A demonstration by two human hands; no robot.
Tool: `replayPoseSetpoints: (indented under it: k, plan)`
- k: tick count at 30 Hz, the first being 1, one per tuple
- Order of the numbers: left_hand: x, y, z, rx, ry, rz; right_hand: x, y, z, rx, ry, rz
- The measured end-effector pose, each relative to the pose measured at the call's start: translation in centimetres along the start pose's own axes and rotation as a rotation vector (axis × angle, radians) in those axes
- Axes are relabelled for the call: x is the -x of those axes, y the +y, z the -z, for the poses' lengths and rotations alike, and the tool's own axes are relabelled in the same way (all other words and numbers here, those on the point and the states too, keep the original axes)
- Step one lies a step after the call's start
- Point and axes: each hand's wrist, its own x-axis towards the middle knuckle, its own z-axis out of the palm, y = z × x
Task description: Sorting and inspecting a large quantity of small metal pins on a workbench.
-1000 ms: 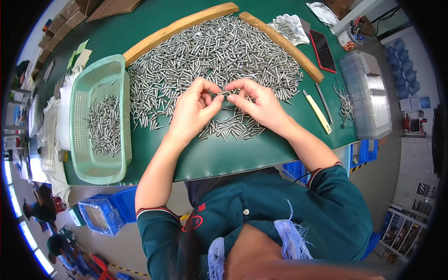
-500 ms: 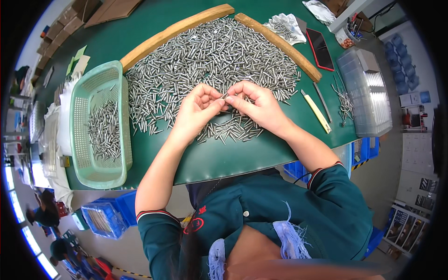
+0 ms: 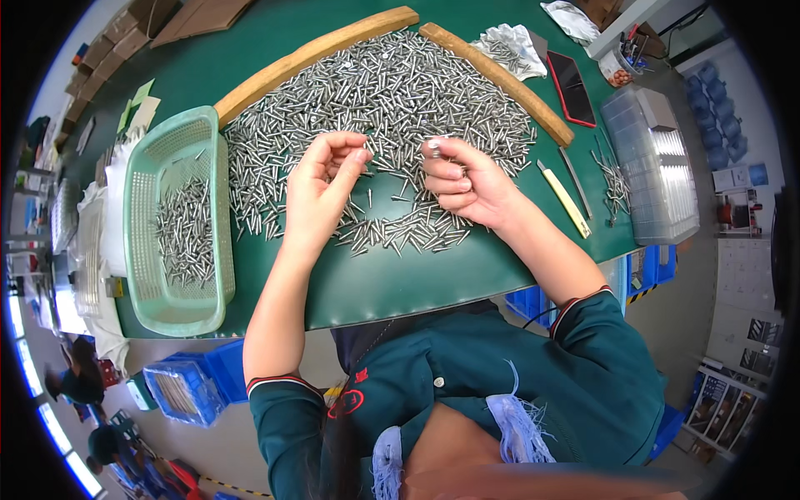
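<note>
Over a broad heap of small pointed silvery metal pins [image 3: 367, 92], my two hands are held apart. My right hand [image 3: 471, 183] is closed, its thumb and forefinger pinching a short metal pin [image 3: 435, 148] while the other fingers curl in. My left hand [image 3: 321, 187] has its fingers bent, with the thumb tip close to the forefinger; whatever may be between them is too small to make out. Below the hands, a smaller band of loose pins [image 3: 408, 231] lies nearer the table's front edge. A few single pins are scattered on the green surface between the two groups.
A green plastic basket [image 3: 223, 275] with pins inside stands at left. Two wooden strips [image 3: 308, 58] [image 3: 500, 83] border the heap. To the right lie a cutter knife [image 3: 565, 198], a red-edged phone [image 3: 572, 87] and a clear plastic drawer box [image 3: 650, 167].
My hands, which met fingertip to fingertip over the pins, have drawn apart: left hand leftward and slightly up, right hand a little to the right with a pin. The basket has barely shifted.
</note>
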Motion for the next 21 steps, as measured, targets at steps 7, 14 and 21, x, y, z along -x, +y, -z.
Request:
replayPoseSetpoints:
  k: [7, 14, 21]
  plan:
    - [-0.3, -0.5, 0.8, -0.997, -0.104, -0.315, 0.3, -0.4, -0.3, 0.033, -0.112, 0.064]
    - [-0.8, -1.3, -0.8, -1.09, -0.195, -0.37, -0.1, 0.1, -0.1, 0.03, -0.071, 0.062]
    - [-0.6, -0.8, 0.0, -0.973, -0.36, -0.126, -0.1, 0.0, -0.2, 0.102, 0.038, 0.076]
